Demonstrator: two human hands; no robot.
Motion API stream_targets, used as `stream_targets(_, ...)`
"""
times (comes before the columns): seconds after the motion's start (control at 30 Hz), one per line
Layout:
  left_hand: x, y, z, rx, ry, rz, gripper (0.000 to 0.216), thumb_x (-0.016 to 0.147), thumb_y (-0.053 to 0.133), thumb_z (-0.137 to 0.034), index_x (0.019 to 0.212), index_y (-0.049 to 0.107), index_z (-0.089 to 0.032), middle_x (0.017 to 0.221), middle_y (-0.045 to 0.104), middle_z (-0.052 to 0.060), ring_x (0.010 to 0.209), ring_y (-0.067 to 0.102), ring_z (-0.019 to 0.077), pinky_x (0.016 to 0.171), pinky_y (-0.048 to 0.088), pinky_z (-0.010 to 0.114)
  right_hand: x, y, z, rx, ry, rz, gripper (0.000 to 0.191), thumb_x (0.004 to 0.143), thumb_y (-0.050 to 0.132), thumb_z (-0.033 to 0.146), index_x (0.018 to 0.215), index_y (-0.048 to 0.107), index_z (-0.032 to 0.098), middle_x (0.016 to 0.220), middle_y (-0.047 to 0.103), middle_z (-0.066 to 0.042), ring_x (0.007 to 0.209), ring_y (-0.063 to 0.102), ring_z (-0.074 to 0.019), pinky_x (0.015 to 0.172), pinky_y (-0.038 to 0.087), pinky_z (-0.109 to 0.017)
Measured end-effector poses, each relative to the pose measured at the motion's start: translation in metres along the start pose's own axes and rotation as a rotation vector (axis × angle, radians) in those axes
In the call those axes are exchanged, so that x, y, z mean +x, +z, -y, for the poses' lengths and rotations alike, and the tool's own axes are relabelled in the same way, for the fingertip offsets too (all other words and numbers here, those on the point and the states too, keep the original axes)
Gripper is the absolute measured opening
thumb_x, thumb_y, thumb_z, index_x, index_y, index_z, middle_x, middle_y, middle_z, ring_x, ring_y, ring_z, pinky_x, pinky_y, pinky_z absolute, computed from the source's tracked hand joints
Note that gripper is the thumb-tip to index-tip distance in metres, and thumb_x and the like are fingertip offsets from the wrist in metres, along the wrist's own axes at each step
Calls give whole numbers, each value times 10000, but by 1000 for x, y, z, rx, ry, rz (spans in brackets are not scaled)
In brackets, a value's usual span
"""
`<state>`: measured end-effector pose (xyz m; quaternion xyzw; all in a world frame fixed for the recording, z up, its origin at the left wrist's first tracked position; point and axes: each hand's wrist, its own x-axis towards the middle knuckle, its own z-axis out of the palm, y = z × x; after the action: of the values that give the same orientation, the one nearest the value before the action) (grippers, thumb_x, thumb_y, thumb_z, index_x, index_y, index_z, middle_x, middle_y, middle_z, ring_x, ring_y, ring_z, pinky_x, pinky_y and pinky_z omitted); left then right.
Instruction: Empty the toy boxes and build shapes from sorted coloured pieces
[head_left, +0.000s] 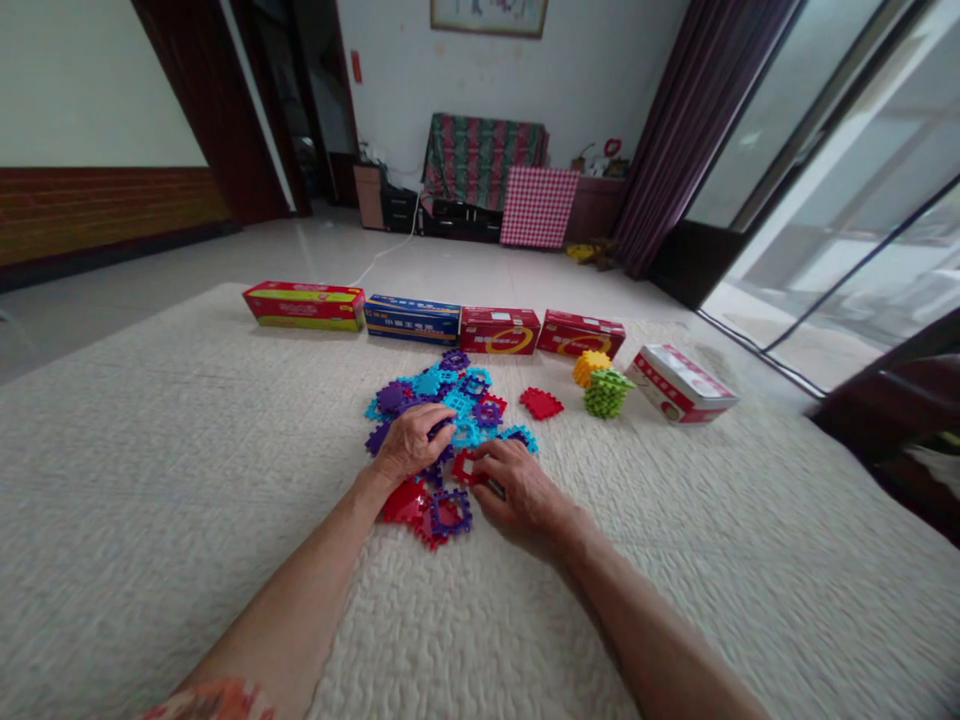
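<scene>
My left hand point(409, 445) rests on a heap of interlocking plastic snowflake pieces point(442, 405) in blue and purple, its fingertips curling over them. My right hand point(514, 490) is just to its right, with fingers and thumb around a red plastic piece point(465, 466). Below both hands lies a cluster of red and purple pieces point(427, 512). A single red piece point(541, 403) lies apart to the right of the heap. Beyond it stand a green stacked build point(607, 393) and a yellow one point(591, 367).
Everything lies on a cream quilted mat point(187, 480). Several red and blue cardboard boxes point(304, 305) line its far side, and a white-and-red box point(679, 385) lies at right. Beyond the mat are a tiled floor, a thin cable and glass doors point(825, 200).
</scene>
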<state>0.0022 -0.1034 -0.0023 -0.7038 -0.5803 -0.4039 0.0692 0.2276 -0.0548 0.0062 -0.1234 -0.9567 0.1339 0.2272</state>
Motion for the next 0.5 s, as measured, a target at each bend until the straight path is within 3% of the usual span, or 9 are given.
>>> stream_targets(0.13,-1,0,0,-16,-9,-5,210,871,575,-256,1010,711,-177,1020,745,90,966,700,210,917,561,355,1,5,-1,67,48,-240,177,945,471,210,991,641,194,920,679,-84,869,607,-205,820,476,-369)
stream_targets(0.3,0,-3,-4,-53,-5,-13,208,871,581,-292,984,714,-179,1018,749,89,972,699,208,917,557,347,6,0,-28,182,389,-566,278,943,459,360,986,675,190,825,695,-45,727,629,-179,692,492,-305)
stream_targets(0.4,5,-8,0,-56,-40,-110,214,884,544,-274,970,713,-175,1016,749,86,978,694,197,925,546,327,9,-5,-61,202,567,-681,361,912,456,417,1040,674,159,787,693,-47,656,604,-172,649,480,-300)
stream_targets(0.5,12,-14,16,-17,-167,-247,221,887,509,-247,936,714,-178,987,751,77,957,693,186,921,539,312,11,-7,-90,78,624,-744,348,879,475,399,1026,678,158,886,694,-92,776,615,-211,747,495,-364)
